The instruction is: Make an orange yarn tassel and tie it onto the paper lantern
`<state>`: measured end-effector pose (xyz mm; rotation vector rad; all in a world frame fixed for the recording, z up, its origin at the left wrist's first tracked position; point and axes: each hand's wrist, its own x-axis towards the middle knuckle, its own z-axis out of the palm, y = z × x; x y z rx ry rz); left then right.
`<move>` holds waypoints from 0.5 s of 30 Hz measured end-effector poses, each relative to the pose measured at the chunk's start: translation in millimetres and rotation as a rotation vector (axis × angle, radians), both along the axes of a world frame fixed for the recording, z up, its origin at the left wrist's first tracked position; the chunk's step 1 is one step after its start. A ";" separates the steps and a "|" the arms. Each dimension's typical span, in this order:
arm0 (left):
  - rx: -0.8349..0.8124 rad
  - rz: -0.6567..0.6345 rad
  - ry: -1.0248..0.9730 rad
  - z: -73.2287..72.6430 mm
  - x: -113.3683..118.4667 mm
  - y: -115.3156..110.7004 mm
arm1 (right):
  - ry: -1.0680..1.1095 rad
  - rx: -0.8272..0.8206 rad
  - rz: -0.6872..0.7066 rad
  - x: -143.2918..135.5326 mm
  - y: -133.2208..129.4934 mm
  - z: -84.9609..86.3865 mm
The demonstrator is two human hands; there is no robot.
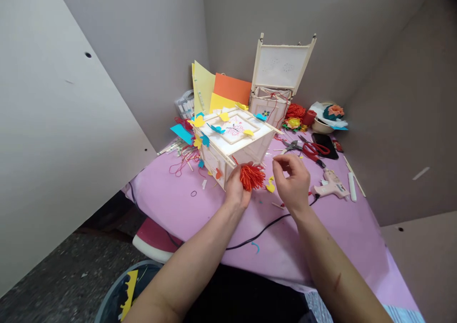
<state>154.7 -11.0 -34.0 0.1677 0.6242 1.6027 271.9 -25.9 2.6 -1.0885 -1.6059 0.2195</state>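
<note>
My left hand [237, 189] is closed around a red yarn tassel [252, 176], its strands spilling out to the right. Just behind it lies a white lantern [246, 144] with a frame of thin wooden sticks, trimmed with yellow, blue and orange paper cutouts. To the right of the tassel, my right hand [293, 179] is raised over the table with thumb and forefinger pinched together. Whatever is in that pinch, if anything, is too small to make out. A yellow paper scrap [270, 185] rests between the two hands.
Red-handled scissors [316, 149], a black phone [324, 145] and a pink glue gun [332, 186] lie right, its black cord [262, 231] crossing the front. A second stick-framed lantern [271, 104] stands behind. Coloured paper [232, 90] leans at the back; a bin [117, 285] stands below left.
</note>
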 end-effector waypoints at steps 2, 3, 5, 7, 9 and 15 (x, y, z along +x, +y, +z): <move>0.009 0.000 -0.016 0.9 -0.2 -0.2 | -0.036 0.053 0.048 -0.8 -0.5 -1.8; 0.010 0.003 -0.018 1.4 -0.3 -0.6 | -0.107 0.067 0.109 -1.7 0.6 -4.4; 0.016 -0.005 -0.012 2.0 -0.6 -1.6 | -0.266 0.080 0.212 -3.7 4.6 -11.5; 0.037 -0.036 0.011 1.3 -0.7 -2.1 | -0.317 0.067 0.226 -4.3 8.2 -17.0; 0.054 -0.040 0.039 -0.5 -0.4 -1.7 | -0.200 0.067 0.137 -3.4 8.7 -17.3; 0.089 -0.015 0.045 -4.9 0.2 0.8 | -0.052 0.175 0.025 -4.8 0.3 -9.8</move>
